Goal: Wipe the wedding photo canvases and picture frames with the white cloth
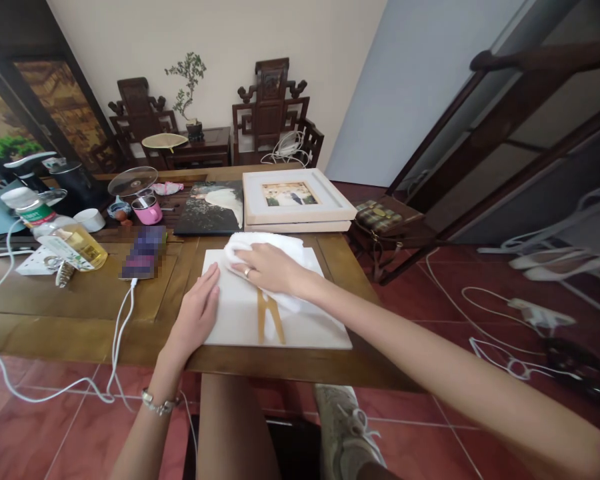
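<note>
A flat white panel (230,327) lies near the table's front edge, with a tan, forked shape (270,320) showing on its lower middle. My right hand (267,268) presses a folded white cloth (287,245) onto the panel's upper part, fingers bent over the fabric. A ring sits on one of its fingers. Flat along the panel's left edge rests my left hand (200,303), its fingers stretched out and holding nothing. The cloth and my right hand hide much of the panel's upper half.
Behind the panel are stacked white picture frames (297,217) and a dark photo board (210,208). To the left lie a phone (144,252) on a white cable, a pink mug (148,210) and a bottle of yellow liquid (73,240). The wooden table (180,333) ends close to my body.
</note>
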Action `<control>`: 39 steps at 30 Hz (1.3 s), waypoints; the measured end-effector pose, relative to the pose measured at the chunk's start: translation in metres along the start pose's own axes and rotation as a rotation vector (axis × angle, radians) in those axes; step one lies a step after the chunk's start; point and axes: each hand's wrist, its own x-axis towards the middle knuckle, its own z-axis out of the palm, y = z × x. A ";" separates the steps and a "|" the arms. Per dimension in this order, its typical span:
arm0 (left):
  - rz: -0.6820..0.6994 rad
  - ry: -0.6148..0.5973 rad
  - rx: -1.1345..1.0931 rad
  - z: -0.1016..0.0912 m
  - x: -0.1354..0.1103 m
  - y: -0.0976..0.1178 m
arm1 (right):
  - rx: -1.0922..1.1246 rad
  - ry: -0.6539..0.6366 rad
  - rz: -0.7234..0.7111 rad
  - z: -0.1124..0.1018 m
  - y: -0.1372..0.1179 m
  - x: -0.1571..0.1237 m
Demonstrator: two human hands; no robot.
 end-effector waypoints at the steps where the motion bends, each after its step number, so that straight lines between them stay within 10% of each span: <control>1: -0.001 0.030 -0.017 -0.001 0.000 0.000 | 0.001 0.000 -0.009 0.003 -0.005 0.002; 11: -0.009 0.068 -0.123 -0.007 -0.006 0.001 | 0.214 -0.057 -0.405 0.007 -0.066 -0.070; 21: -0.002 -0.124 0.000 0.000 -0.003 -0.002 | 0.141 -0.092 0.076 -0.013 -0.006 -0.044; 30: 0.020 -0.112 0.023 -0.002 -0.003 -0.003 | 0.375 -0.005 0.028 0.005 0.004 0.043; 39: 0.013 -0.137 0.022 -0.003 -0.003 -0.002 | 0.483 0.134 0.247 0.000 0.067 -0.030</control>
